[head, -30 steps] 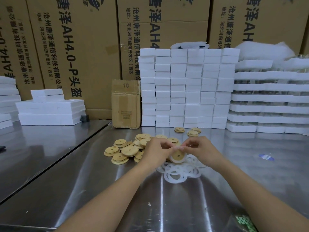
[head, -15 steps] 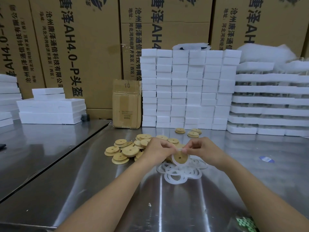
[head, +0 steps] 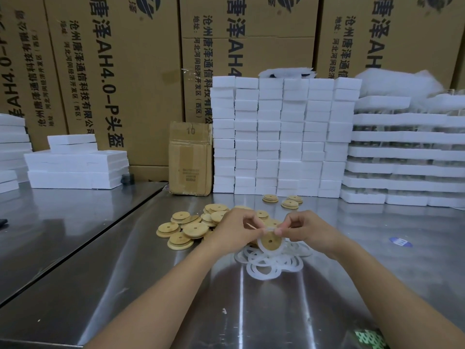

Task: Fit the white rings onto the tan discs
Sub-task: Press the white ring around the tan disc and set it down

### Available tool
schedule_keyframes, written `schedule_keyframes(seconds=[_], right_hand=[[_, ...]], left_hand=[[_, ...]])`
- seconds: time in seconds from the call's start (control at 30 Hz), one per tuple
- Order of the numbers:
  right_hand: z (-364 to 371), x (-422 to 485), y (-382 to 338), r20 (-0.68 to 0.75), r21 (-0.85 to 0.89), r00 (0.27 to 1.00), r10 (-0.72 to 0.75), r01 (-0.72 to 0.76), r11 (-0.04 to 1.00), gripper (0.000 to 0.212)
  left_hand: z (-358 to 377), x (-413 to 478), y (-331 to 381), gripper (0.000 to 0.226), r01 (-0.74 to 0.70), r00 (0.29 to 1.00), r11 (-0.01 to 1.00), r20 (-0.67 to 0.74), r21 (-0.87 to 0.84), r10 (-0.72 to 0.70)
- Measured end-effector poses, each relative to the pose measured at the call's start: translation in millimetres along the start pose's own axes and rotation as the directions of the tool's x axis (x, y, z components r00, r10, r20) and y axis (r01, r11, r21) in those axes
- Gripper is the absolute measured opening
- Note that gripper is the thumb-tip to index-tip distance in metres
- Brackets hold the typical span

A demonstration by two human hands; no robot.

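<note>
Between both hands I hold one tan disc (head: 271,241) with a centre hole, tilted toward me, with a white ring (head: 264,230) stretched around its rim. My left hand (head: 235,229) grips the disc's left edge. My right hand (head: 305,229) pinches the ring at the disc's top edge. Below the hands lies a pile of loose white rings (head: 266,267) on the steel table. A heap of bare tan discs (head: 187,229) sits to the left, partly hidden behind my left hand.
Three more discs (head: 289,203) lie farther back by tall stacks of white foam blocks (head: 284,139). A small cardboard box (head: 190,158) stands at back centre, foam trays (head: 407,152) at right, foam slabs (head: 75,170) on the left table. Large cartons form the back wall.
The disc has been lifted slightly and tilted more toward me. My right fingers have worked along the ring at the disc's upper rim.
</note>
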State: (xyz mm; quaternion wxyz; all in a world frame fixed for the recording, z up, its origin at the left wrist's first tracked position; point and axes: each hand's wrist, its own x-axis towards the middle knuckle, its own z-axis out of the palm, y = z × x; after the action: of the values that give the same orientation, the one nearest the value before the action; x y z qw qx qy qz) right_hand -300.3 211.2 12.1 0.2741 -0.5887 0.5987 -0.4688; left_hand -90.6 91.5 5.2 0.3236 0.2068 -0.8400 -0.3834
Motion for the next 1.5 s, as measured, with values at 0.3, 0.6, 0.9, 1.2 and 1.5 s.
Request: schedule_keyframes(seconds=[0.3,0.6,0.9,1.2,1.5], right_hand=[[0,-2,5,-0.020,0.031,0.999,0.029,-0.028,0.999,0.040],[-4,-2,6,0.011,0.009,0.999,0.046,-0.046,0.999,0.028],[-10,-2,11,0.000,-0.030,0.998,0.059,-0.059,0.998,0.022],[1,-1,18,0.026,-0.126,0.996,0.086,-0.082,0.989,0.022],[8,1,16,-0.021,-0.176,0.999,0.038,-0.042,0.984,0.027]], left_hand=[[3,-3,-6,0.024,-0.184,0.983,0.967,0.044,0.178,0.178],[5,-1,-10,0.021,-0.156,0.988,0.981,0.004,0.116,0.156],[5,3,-12,0.024,-0.136,0.990,0.986,-0.012,0.099,0.137],[7,-5,-8,0.034,-0.166,0.985,0.971,-0.010,0.174,0.170],[11,-8,-4,0.028,-0.157,0.984,0.959,-0.044,0.238,0.172]])
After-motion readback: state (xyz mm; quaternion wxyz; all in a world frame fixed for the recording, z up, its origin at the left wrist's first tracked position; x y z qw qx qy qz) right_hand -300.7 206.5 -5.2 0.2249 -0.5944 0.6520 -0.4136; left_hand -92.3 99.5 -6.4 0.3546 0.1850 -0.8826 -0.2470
